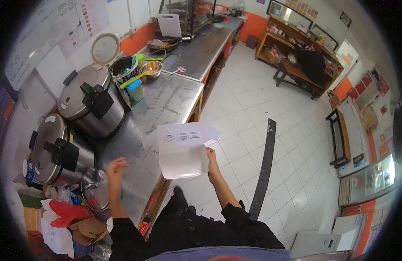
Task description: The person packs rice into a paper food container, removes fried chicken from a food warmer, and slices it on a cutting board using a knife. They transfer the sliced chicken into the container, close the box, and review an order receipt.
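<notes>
The right hand (213, 164) is closed on the right edge of the papers (182, 163), fingers bent against it; the left hand (117, 168) is partly open, its fingers loosely bent, with nothing visible in its grasp. The papers lie between the two hands, apart from the left; the front sheet curves at its lower edge, and print and a round emblem show on its upper part. Beneath and beyond the left hand extends a metal counter (155, 102). To the left of that hand stand two large lidded pots (93, 101) with black clasps, and just beside it a round metal pan (95, 190). Nearer the wearer, below and left of the left hand, is a red and white cloth item (67, 213). Beyond both hands are a small metal bowl (152, 68), a blue-lidded container (135, 91) and scissors (178, 70). Tiled floor (235, 143) lies beyond the right hand.
</notes>
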Demonstrator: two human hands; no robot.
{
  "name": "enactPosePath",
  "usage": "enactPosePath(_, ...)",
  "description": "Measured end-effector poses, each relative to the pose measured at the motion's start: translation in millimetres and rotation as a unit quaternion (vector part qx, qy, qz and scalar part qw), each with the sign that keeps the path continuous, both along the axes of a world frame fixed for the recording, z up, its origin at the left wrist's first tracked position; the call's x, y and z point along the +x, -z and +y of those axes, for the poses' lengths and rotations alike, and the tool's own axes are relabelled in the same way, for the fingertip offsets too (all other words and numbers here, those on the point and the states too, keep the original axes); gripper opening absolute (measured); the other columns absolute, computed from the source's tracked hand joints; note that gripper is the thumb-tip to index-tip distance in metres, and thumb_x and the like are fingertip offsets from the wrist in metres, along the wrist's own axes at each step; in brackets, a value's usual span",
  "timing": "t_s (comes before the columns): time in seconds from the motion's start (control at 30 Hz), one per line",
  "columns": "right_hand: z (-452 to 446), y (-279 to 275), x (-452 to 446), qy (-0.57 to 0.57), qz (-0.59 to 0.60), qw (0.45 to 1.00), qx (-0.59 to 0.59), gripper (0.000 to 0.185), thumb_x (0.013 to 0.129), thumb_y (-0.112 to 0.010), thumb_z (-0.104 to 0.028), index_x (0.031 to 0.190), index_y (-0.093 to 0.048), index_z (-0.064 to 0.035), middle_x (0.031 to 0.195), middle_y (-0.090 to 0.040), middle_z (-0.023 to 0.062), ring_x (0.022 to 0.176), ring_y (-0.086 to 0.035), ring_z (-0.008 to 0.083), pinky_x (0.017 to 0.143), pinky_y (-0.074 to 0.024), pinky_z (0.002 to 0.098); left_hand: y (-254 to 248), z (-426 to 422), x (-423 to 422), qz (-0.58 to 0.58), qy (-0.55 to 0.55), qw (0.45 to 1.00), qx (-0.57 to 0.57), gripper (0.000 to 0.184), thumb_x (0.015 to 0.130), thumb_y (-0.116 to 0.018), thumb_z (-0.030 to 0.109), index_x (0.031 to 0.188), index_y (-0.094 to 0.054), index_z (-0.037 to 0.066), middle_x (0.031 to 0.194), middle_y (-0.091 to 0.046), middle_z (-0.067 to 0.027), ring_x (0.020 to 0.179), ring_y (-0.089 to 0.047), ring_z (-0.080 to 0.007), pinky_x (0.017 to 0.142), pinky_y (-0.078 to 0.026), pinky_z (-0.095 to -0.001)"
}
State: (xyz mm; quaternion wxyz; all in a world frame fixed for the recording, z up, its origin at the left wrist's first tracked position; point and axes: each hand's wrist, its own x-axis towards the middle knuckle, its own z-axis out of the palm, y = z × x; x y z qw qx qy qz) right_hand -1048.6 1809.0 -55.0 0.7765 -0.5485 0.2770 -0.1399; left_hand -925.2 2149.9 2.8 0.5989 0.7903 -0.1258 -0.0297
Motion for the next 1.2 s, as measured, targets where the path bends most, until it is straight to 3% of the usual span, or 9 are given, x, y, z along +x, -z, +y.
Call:
enactPosePath(0.13,-12,54,70,-0.056,0.011,0.998,-0.014,0.047,0.090,-0.038,-0.040,0.118,-0.039,-0.0026,0.111,-0.046,0.0115,0.104,-0.043,0.0190,0.091,-0.0339,0.0305,-29,48,86,-0.077,-0.175,0.960,-0.207,0.025,0.078,-0.064,0.004,0.099,-0.051,0.003,0.109,-0.053,-0.0102,0.096,-0.052,-0.0163,0.084,-0.043,-0.0282)
enactPosePath(0.4,-54,81,175,-0.175,0.106,0.977,-0.067,0.044,0.091,-0.036,-0.038,0.119,-0.038,-0.0037,0.111,-0.046,0.0111,0.104,-0.044,0.0190,0.089,-0.0368,0.0312,-102,4,245,-0.387,-0.313,0.836,0.230,0.056,0.084,-0.059,0.026,0.131,-0.036,0.007,0.121,-0.047,-0.0202,0.113,-0.045,-0.0326,0.096,-0.032,-0.0344)
enactPosePath(0.5,-81,87,214,-0.191,0.121,0.969,-0.102,0.044,0.092,-0.036,-0.039,0.118,-0.039,-0.0036,0.111,-0.046,0.0105,0.103,-0.045,0.0187,0.088,-0.0373,0.0316,-101,-25,277,-0.247,-0.194,0.938,0.146,0.049,0.084,-0.058,0.024,0.128,-0.042,0.009,0.115,-0.052,-0.0193,0.109,-0.048,-0.0322,0.093,-0.035,-0.0338)
enactPosePath(0.57,-93,91,234,-0.212,0.127,0.963,-0.103,0.047,0.092,-0.035,-0.041,0.119,-0.038,-0.0036,0.114,-0.046,0.0108,0.105,-0.044,0.0195,0.089,-0.0369,0.0315,-104,-34,276,-0.215,-0.208,0.938,0.175,0.041,0.084,-0.059,0.022,0.122,-0.050,0.011,0.107,-0.058,-0.0139,0.101,-0.054,-0.0256,0.089,-0.038,-0.0313)
enactPosePath(0.67,-86,99,286,-0.297,0.085,0.938,-0.156,0.053,0.091,-0.034,-0.046,0.123,-0.036,-0.0040,0.120,-0.043,0.0114,0.110,-0.042,0.0212,0.091,-0.0359,0.0317,-91,-30,287,-0.205,-0.231,0.951,-0.019,0.034,0.080,-0.064,0.016,0.112,-0.057,0.009,0.092,-0.063,-0.0043,0.090,-0.056,-0.0125,0.083,-0.041,-0.0251)
enactPosePath(0.83,-92,98,356,-0.305,0.163,0.886,-0.307,0.057,0.089,-0.042,-0.046,0.121,-0.042,0.0009,0.118,-0.046,0.0244,0.106,-0.048,0.0298,0.089,-0.0380,0.0372,-136,-36,291,-0.195,-0.258,0.945,-0.037,0.044,0.076,-0.068,0.012,0.116,-0.053,0.009,0.096,-0.062,-0.0047,0.088,-0.055,-0.0100,0.081,-0.042,-0.0243)
enactPosePath(0.93,-92,46,409,-0.307,0.022,0.880,-0.361,0.040,0.088,-0.051,-0.031,0.112,-0.050,-0.0001,0.098,-0.056,0.0183,0.085,-0.056,0.0241,0.076,-0.0437,0.0327,-202,-25,323,-0.330,-0.318,0.872,0.172,0.067,0.065,-0.075,0.025,0.124,-0.045,0.013,0.098,-0.061,-0.0130,0.090,-0.059,-0.0243,0.083,-0.044,-0.0320)
enactPosePath(1.03,-34,-69,479,-0.377,-0.160,0.848,-0.336,0.023,0.090,-0.049,-0.021,0.103,-0.055,-0.0022,0.086,-0.060,0.0057,0.074,-0.055,0.0125,0.065,-0.0427,0.0232,-266,-17,362,-0.214,-0.421,0.850,0.234,0.059,0.067,-0.066,0.034,0.120,-0.049,0.016,0.093,-0.062,-0.0154,0.089,-0.060,-0.0267,0.081,-0.045,-0.0343)
enactPosePath(1.2,125,-198,566,-0.544,-0.433,0.594,-0.406,0.023,0.081,-0.058,-0.010,0.102,-0.054,-0.0002,0.087,-0.059,0.0103,0.078,-0.058,0.0196,0.069,-0.0465,0.0294,-342,18,403,-0.177,-0.419,0.866,0.207,0.042,0.065,-0.057,0.023,0.099,-0.061,-0.001,0.086,-0.064,-0.0188,0.075,-0.061,-0.0261,0.066,-0.046,-0.0323)
